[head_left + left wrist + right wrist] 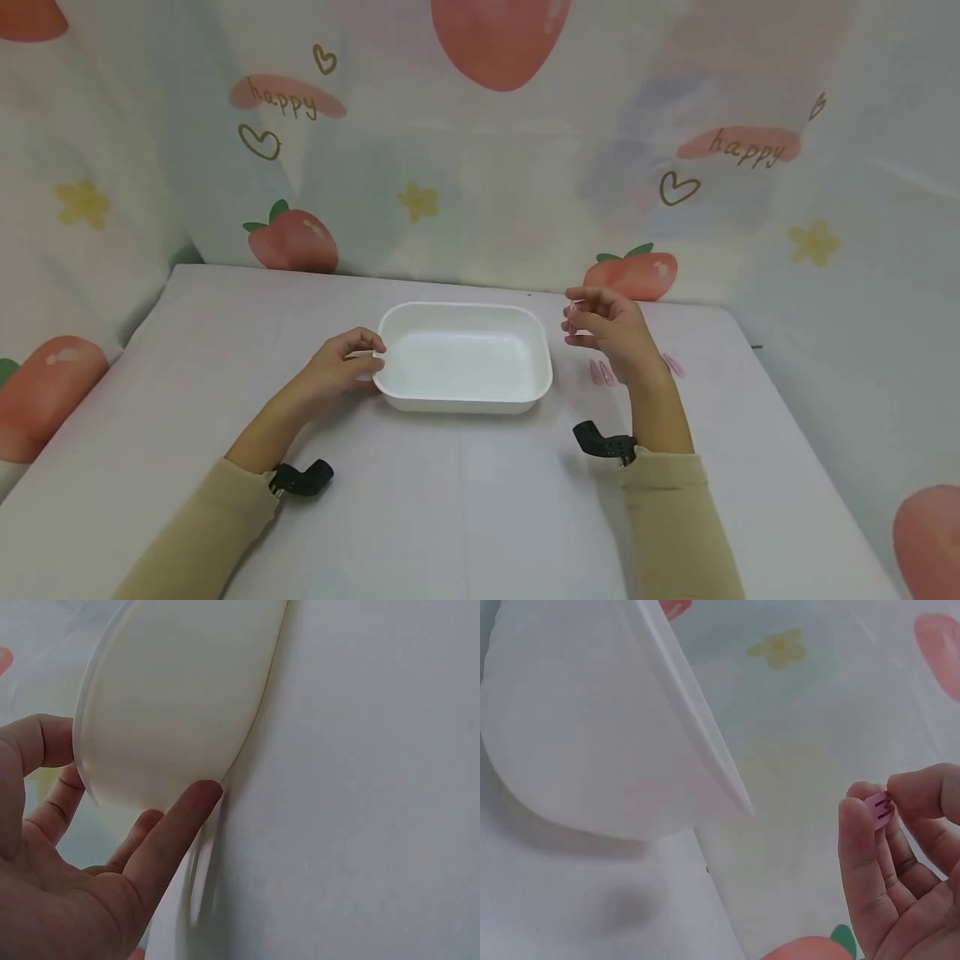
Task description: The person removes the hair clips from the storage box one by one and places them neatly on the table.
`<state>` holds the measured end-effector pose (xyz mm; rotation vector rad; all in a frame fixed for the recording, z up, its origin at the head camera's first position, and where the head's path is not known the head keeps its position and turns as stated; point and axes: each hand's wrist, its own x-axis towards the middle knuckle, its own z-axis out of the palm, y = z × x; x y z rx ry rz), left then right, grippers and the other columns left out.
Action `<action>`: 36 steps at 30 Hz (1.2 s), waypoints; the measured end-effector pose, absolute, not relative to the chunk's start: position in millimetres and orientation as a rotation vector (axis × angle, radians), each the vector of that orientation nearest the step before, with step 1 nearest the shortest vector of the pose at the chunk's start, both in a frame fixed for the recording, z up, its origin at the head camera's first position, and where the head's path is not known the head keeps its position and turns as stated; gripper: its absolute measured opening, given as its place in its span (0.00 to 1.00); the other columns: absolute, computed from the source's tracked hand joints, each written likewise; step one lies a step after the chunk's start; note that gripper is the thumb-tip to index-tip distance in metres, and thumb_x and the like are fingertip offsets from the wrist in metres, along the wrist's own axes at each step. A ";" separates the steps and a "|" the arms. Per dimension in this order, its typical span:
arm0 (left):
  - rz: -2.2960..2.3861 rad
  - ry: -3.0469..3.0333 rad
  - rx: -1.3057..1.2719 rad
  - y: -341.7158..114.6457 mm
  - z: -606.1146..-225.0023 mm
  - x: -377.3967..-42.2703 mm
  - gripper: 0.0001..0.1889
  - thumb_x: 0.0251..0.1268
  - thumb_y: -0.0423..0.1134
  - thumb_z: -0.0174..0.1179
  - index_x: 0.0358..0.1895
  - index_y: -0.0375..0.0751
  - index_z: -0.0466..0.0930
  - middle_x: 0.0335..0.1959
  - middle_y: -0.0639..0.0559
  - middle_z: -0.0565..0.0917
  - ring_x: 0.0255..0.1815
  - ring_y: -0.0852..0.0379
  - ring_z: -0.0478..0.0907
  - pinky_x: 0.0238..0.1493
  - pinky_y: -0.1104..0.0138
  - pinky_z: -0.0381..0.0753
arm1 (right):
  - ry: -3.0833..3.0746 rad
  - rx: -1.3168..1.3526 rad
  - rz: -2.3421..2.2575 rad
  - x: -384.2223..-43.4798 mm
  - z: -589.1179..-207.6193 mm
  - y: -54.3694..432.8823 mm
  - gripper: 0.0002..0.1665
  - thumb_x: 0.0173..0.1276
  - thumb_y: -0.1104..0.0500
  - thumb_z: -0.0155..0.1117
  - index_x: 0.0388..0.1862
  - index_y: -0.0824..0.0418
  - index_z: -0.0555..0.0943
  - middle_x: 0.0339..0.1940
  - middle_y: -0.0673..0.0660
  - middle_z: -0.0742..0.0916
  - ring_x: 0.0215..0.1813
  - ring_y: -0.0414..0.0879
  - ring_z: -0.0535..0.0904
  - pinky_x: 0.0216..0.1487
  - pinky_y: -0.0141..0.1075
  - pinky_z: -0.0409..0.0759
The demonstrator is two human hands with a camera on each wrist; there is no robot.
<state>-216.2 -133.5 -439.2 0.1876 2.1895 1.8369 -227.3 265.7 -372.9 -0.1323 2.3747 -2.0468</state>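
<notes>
A white rectangular tray (462, 367) stands on the table in the head view. My left hand (337, 364) holds its left end. In the left wrist view, the fingers (174, 838) of that hand spread along the outer wall and rim. To the right of the tray and above the table, my right hand (611, 329) pinches a pink hair clip (882, 810) between thumb and fingertips; part of the clip is hidden by the fingers. Beneath and beside this hand lie pink hair clips (597, 372), and another pink clip (673, 365) shows right of the wrist.
The table (450, 500) has a white cover. Behind it hangs a cloth backdrop (510, 175) printed with fruit, hearts and flowers. A black wrist camera mount (302, 478) sits on the left wrist, another mount (604, 442) on the right.
</notes>
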 end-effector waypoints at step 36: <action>1.997 1.878 0.218 -146.0 -446.8 -219.7 0.29 0.74 0.36 0.56 0.76 0.50 0.61 0.74 0.39 0.62 0.63 0.48 0.72 0.58 0.49 0.82 | 2.629 -0.007 -1.139 -239.5 -409.9 288.0 0.15 0.68 0.63 0.63 0.53 0.63 0.81 0.42 0.60 0.81 0.39 0.50 0.82 0.39 0.35 0.83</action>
